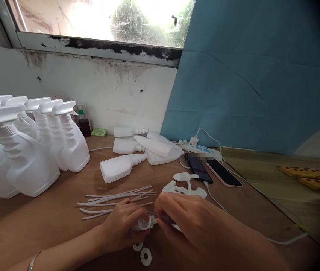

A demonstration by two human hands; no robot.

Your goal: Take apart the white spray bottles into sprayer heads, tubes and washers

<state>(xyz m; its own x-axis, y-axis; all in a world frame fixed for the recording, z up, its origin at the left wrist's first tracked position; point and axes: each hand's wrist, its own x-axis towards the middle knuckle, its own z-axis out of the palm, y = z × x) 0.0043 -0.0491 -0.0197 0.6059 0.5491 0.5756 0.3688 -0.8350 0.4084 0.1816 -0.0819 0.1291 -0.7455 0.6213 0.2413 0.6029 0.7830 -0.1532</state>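
My left hand (124,224) is closed round a small white plastic spray head part (144,223), its round end facing right. My right hand (188,216) meets it there, fingers pinched together; what they hold is mostly hidden behind them. Two flat white ring washers (146,256) lie on the table just below my left hand. Several thin white tubes (114,195) are spread out beyond that hand. Loose white trigger heads (186,184) lie just past my right hand, partly covered by it.
White spray bottles (73,145) with heads fitted stand at left. Bottles without heads (117,167) lie on their sides at centre. Two phones (224,173), a power strip (205,148) and white cables are at right. A green box (99,132) and a dark bottle (84,125) stand by the wall.
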